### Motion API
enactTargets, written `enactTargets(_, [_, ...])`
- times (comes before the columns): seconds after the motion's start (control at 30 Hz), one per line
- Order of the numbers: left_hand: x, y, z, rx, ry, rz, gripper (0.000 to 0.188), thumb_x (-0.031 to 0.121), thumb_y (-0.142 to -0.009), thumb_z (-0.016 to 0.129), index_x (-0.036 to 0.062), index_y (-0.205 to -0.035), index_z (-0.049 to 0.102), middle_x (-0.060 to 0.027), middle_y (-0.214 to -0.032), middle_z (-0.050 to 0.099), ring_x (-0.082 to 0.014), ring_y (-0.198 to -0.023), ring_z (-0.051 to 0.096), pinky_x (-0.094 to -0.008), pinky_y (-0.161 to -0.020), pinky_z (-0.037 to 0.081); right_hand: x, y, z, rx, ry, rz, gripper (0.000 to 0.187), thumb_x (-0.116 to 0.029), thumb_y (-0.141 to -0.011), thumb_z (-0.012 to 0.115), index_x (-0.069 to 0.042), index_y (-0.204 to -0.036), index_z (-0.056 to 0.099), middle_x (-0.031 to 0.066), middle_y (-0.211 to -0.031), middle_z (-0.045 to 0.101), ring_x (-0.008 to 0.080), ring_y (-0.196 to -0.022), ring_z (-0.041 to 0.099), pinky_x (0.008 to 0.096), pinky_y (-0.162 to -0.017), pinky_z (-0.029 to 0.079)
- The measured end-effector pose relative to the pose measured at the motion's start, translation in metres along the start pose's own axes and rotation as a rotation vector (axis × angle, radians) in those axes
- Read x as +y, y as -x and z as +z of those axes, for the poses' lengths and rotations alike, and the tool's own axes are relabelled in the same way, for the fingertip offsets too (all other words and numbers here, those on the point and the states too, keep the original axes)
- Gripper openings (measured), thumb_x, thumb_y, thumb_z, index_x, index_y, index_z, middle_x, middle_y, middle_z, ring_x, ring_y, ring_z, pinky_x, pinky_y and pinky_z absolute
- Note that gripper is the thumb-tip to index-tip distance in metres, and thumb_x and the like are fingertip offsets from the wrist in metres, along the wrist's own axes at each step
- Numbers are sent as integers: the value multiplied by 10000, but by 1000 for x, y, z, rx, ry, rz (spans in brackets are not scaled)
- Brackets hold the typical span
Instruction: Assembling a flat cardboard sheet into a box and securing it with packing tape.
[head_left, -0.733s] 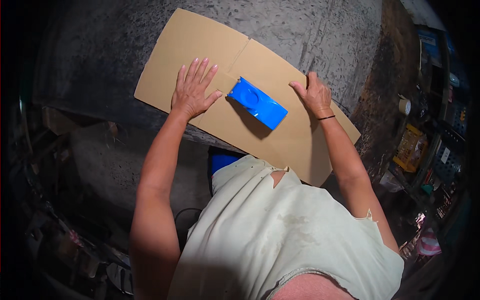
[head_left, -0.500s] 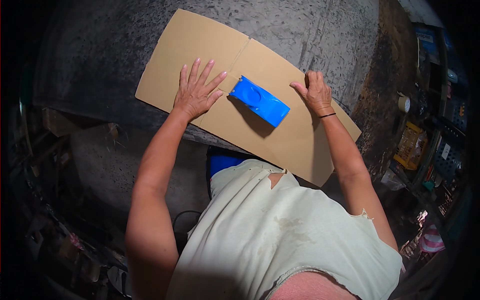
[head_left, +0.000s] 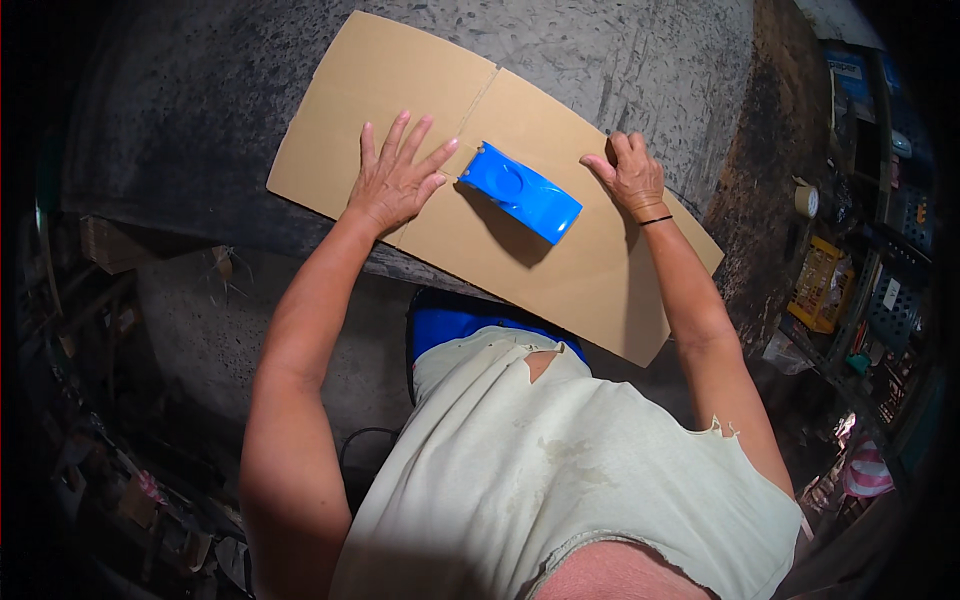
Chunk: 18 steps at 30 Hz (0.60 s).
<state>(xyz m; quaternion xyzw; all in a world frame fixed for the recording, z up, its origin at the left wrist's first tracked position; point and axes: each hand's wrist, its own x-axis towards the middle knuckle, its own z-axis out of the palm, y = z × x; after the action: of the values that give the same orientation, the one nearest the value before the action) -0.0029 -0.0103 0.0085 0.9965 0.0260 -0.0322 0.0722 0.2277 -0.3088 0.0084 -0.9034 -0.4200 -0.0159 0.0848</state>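
A long sheet of brown cardboard [head_left: 400, 70] lies slantwise over the table, with a crease across it. My left hand [head_left: 395, 185] rests flat on the sheet near the crease, fingers spread. With its thumb on top and its fingers curled over the far edge, my right hand [head_left: 632, 178] grips the cardboard toward its right end. Between the hands sits a glossy blue piece [head_left: 520, 193] with an oval dent and small round spots at its left end. It casts a shadow on the cardboard, and neither hand touches it. Its exact kind I cannot make out.
The dark, worn table [head_left: 180, 150] extends beyond the sheet, whose near edge overhangs it. At the right stand a yellow basket [head_left: 820, 285], a roll of tape [head_left: 806, 200] and dark perforated bins [head_left: 893, 300]. A blue seat [head_left: 450, 318] shows under me.
The cardboard and blue piece appear slightly higher in view, and more of the blue seat shows. Both hands keep their places on the sheet.
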Motion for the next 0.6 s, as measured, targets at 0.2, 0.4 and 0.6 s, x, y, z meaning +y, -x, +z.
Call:
enactTargets(0.2, [8,2,11,-46,-41,46,498,394,-991,368,269,-1472,324,49,-1556,232,-237,-1453,126,-666,-1090,67,-4,-1,-4,-76,28,52,489,-614,-772,626,-136,-800,527,81,-812,481,307,-641,599,425,-510,481])
enactTargets(0.4, [10,3,5,-89,-5,73,505,353,-996,353,232,-1483,299,58,-1561,226,-213,-1455,130,-675,-1087,50,-7,-18,-28,47,194,-171,460,-562,-777,660,-122,-896,594,120,-836,508,301,-809,568,421,-696,476])
enactTargets(0.6, [9,-3,8,-107,-85,120,546,348,-978,378,209,-1496,271,50,-1566,219,-218,-1460,122,-687,-1079,31,-51,-20,-58,-184,-769,411,429,-315,-882,643,-9,-1177,577,126,-947,648,186,-871,622,351,-750,504])
